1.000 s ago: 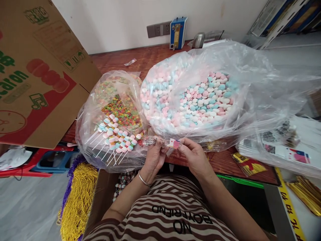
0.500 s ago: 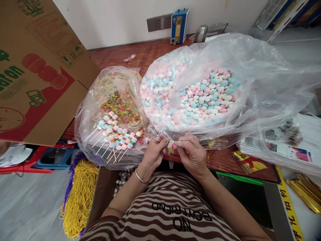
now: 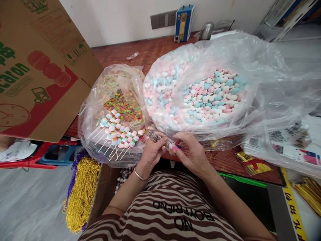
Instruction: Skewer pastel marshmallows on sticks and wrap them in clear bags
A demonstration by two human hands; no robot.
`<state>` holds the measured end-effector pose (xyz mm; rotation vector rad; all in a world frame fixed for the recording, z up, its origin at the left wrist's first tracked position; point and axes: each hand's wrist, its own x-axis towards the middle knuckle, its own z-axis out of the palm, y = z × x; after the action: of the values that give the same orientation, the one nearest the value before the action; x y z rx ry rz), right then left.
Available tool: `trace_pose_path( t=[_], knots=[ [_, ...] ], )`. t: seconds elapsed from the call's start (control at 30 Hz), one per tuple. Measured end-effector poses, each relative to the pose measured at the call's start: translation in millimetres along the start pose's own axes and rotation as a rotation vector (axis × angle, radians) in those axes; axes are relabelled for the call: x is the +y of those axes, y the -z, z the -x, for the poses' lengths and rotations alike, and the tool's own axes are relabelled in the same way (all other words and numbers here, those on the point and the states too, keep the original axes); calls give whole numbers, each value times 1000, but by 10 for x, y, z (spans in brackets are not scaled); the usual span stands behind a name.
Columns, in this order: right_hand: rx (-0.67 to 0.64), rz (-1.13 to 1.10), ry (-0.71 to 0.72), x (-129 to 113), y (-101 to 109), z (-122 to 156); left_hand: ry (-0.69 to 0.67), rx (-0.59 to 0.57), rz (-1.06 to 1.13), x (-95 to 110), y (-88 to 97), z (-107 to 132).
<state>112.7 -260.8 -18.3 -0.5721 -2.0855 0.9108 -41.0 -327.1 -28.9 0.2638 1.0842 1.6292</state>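
Ok, wrapper (image 3: pixel 172 146) btwn L hand (image 3: pixel 153 152) & R hand (image 3: pixel 192 154).

"What can you read on the striped shirt (image 3: pixel 160 195)?"
"NO BOYFRIEND, in black capitals, upside down from here."
"And the cardboard carton (image 3: pixel 54 36)?"
"Green 'caron', cut off at the left edge, green characters above it, a music note, and framed glass and umbrella signs."
"The yellow strip (image 3: pixel 295 219)?"
"Black characters I can't make out."
"The clear wrapper (image 3: pixel 153 134)?"
"Print too small to read."
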Motion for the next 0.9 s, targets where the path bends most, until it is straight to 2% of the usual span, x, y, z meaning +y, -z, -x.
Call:
trace_pose_path(
  t=[0.1,0.2,0.43,0.5,0.6,0.67,0.77,0.9],
  knots=[
    [46,4,-41,11,-68,-9,-71,7,-36,-45,-52,38],
    [91,30,-42,16,-95,-10,-53,-43,-8,-38,-67,67],
    [-21,65,1,16,-53,-59,51,-116,4,33,53,64],
    [24,22,-16,-19,-60,-86,81,-85,63,19,76,48],
    [166,-61,-74,-108,-77,-123,116,-12,234,-2,85,21],
    [202,-108,-78,-180,-80,-149,110,15,355,0,85,6],
    [177,-133,-25,-284,-74,-197,69,-8,477,21,99,-11],
    [58,-138,126,-367,-111,-278,77,6,473,45,163,-33]
  ],
)
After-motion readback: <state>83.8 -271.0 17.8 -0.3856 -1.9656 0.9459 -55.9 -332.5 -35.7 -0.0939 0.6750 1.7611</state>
